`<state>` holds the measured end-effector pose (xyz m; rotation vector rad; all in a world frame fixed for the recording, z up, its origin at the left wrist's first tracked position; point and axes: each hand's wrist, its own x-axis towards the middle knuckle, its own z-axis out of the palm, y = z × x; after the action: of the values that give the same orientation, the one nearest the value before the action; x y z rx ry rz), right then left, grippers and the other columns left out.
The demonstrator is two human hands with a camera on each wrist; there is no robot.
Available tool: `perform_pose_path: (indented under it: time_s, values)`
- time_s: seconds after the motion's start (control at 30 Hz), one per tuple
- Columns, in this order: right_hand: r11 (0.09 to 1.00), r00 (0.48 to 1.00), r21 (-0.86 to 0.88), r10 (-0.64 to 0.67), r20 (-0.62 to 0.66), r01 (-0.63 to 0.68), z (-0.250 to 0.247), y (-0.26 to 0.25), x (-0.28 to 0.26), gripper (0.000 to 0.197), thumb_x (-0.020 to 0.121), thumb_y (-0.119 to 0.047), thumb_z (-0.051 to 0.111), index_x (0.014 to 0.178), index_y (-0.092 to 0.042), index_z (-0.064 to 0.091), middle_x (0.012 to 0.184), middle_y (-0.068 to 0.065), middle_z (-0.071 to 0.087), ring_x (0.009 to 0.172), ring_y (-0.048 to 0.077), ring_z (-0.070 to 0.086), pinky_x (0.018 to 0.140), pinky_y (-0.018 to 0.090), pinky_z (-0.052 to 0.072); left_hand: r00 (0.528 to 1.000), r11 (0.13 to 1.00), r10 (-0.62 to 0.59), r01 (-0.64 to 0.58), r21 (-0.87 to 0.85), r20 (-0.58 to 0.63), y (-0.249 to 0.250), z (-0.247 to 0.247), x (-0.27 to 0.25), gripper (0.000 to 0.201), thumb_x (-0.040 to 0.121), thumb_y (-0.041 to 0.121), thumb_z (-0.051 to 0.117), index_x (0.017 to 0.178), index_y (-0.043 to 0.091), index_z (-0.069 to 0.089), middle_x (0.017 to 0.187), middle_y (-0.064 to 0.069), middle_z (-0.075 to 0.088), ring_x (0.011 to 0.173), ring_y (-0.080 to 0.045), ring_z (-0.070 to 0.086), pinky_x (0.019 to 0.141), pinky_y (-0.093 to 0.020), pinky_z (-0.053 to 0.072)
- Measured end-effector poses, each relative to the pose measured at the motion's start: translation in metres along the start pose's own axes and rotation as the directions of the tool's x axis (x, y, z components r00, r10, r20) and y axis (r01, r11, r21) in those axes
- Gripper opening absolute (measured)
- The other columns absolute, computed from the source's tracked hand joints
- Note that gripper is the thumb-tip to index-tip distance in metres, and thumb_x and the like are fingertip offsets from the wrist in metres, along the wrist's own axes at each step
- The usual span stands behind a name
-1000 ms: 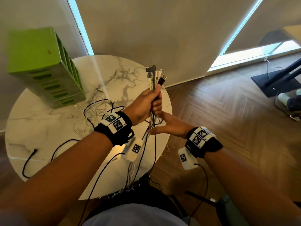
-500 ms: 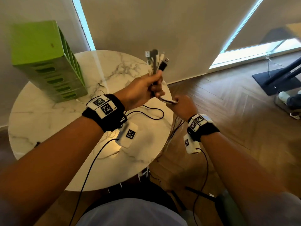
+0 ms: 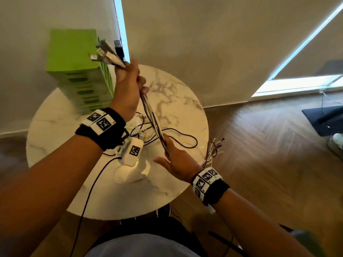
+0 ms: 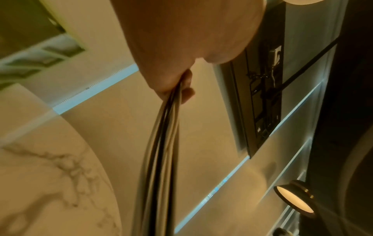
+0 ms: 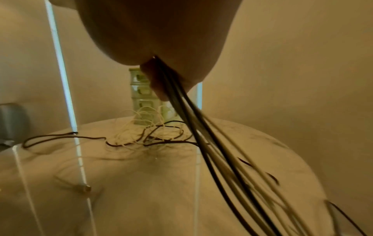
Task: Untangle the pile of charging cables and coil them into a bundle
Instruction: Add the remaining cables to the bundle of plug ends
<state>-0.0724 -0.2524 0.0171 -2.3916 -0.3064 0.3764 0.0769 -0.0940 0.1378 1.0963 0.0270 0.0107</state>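
Note:
My left hand is raised above the round marble table and grips a bundle of black and white charging cables just below their plug ends, which stick up. The bundle runs taut down to my right hand, whose fingers close around it lower down. In the left wrist view the fingers clamp the cables. The right wrist view shows the strands leaving the hand and fanning out. A loose tangle lies on the table, and free ends hang past its right edge.
A tall green slotted box stands at the table's back left, close to my raised left hand. Wood floor lies to the right, with a black mat at the far right. Wrist-camera leads trail under my forearms.
My left hand has lifted the plug ends higher and to the left. My right hand has slid down the bundle toward the table, drawing the cables straight between the hands.

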Motion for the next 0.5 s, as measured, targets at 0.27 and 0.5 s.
perform_pose_path:
  time_s: [0.27, 0.5]
  values:
    - [0.985, 0.993, 0.173, -0.034, 0.114, 0.014, 0.008, 0.001, 0.041, 0.012, 0.106, -0.048, 0.033, 0.099, -0.042, 0.041, 0.077, -0.005, 0.056, 0.072, 0.025, 0.055, 0.071, 0.042, 0.045, 0.884, 0.909, -0.393, 0.415, -0.039, 0.252, 0.037, -0.076, 0.009, 0.048, 0.096, 0.064, 0.039, 0.066, 0.027, 0.032, 0.055, 0.006, 0.013, 0.044, -0.01, 0.007, 0.047, -0.026, 0.006]
    - [0.989, 0.89, -0.145, 0.029, 0.455, 0.042, -0.001, 0.014, 0.096, 0.036, 0.106, -0.044, 0.04, 0.12, -0.014, 0.056, 0.108, 0.014, 0.065, 0.098, 0.031, 0.06, 0.08, 0.033, 0.038, 0.93, 0.905, -0.359, 0.327, 0.274, 0.075, -0.007, -0.104, -0.004, 0.041, 0.102, 0.028, 0.054, 0.072, 0.029, 0.027, 0.066, 0.0, 0.01, 0.052, -0.017, 0.01, 0.048, -0.026, 0.015]
